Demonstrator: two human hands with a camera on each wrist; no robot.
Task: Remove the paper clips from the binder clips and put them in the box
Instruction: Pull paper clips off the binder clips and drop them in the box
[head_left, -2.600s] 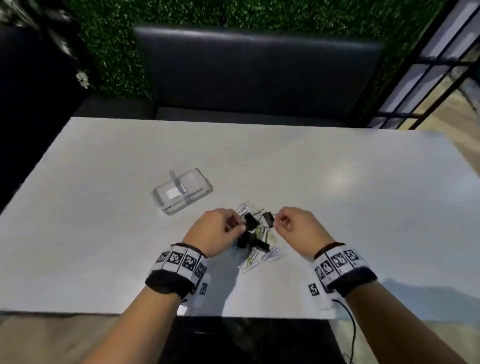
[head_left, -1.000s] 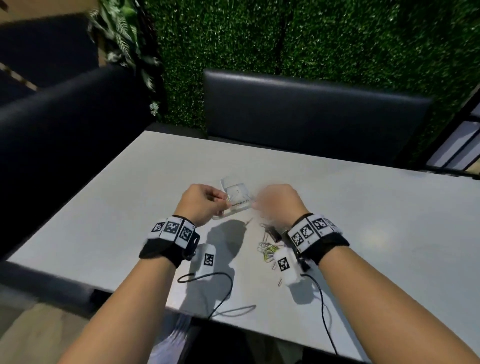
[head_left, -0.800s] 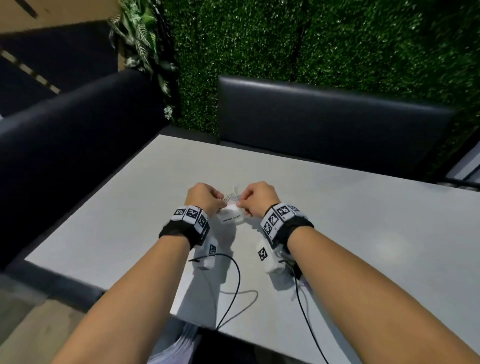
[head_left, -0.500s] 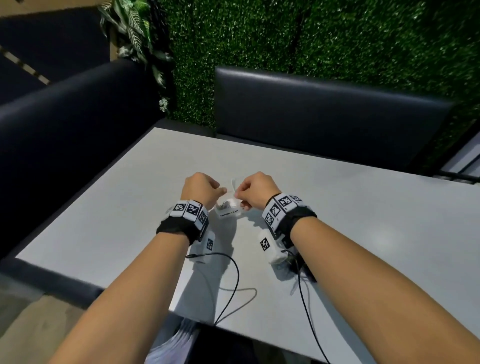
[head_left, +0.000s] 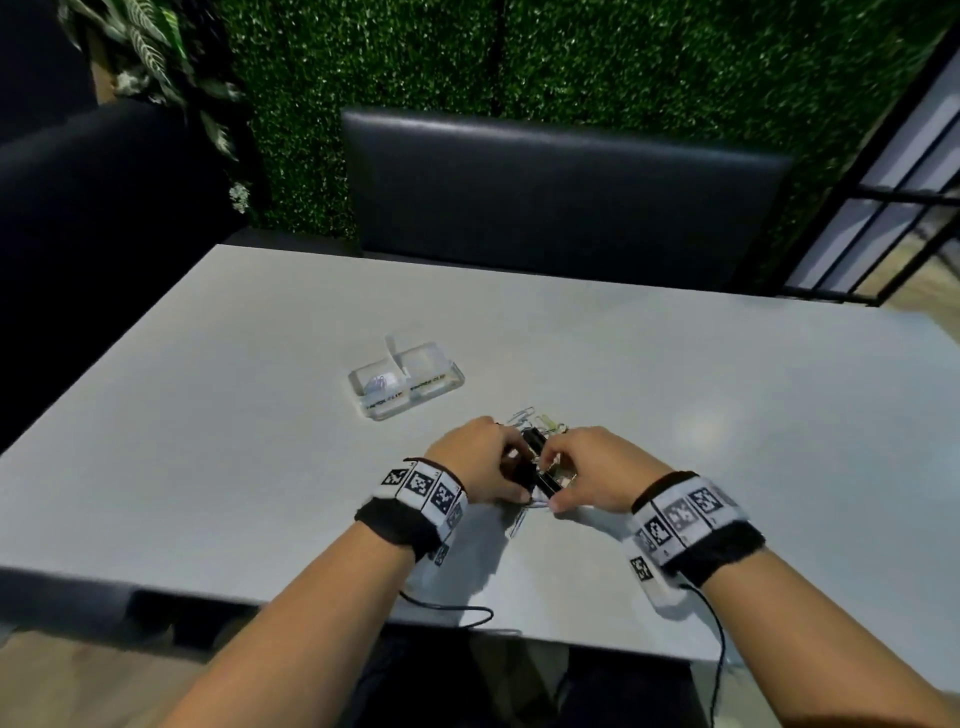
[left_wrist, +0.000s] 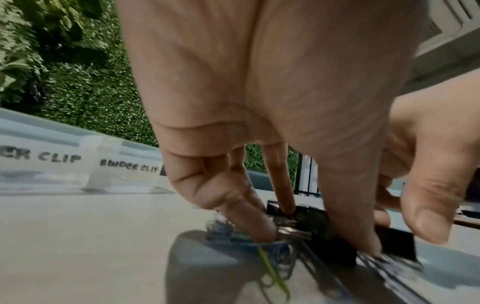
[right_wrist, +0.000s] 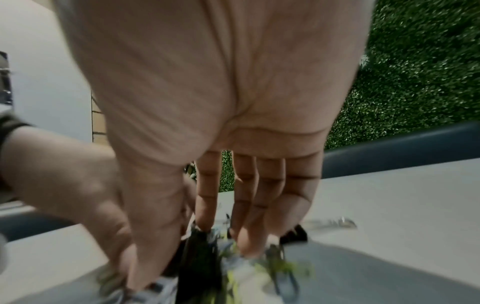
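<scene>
A clear two-compartment box (head_left: 439, 385) stands on the white table (head_left: 208, 441); its labels (left_wrist: 129, 168) read "binder clip" and "...er clip". One paper clip (head_left: 376, 383) lies in its left compartment. Just nearer me lies a tangle of black binder clips (head_left: 535, 442) and coloured paper clips (head_left: 540, 422). My left hand (head_left: 511, 467) pinches a black binder clip (left_wrist: 309, 224) between thumb and fingers. Opposite it, my right hand (head_left: 553, 480) reaches down into the tangle, thumb and fingers either side of a black binder clip (right_wrist: 194, 259) hung with paper clips. That wrist view is blurred.
A dark padded bench (head_left: 561, 197) runs behind the table under a green hedge wall, with another dark seat (head_left: 104, 208) on the left. Cables from my wristbands trail over the table's near edge (head_left: 467, 616). A black railing (head_left: 883, 249) is at the right.
Both hands have come back from the box to the pile of clips and closed on it. A paper clip now lies in the box. My head has tilted down and right.
</scene>
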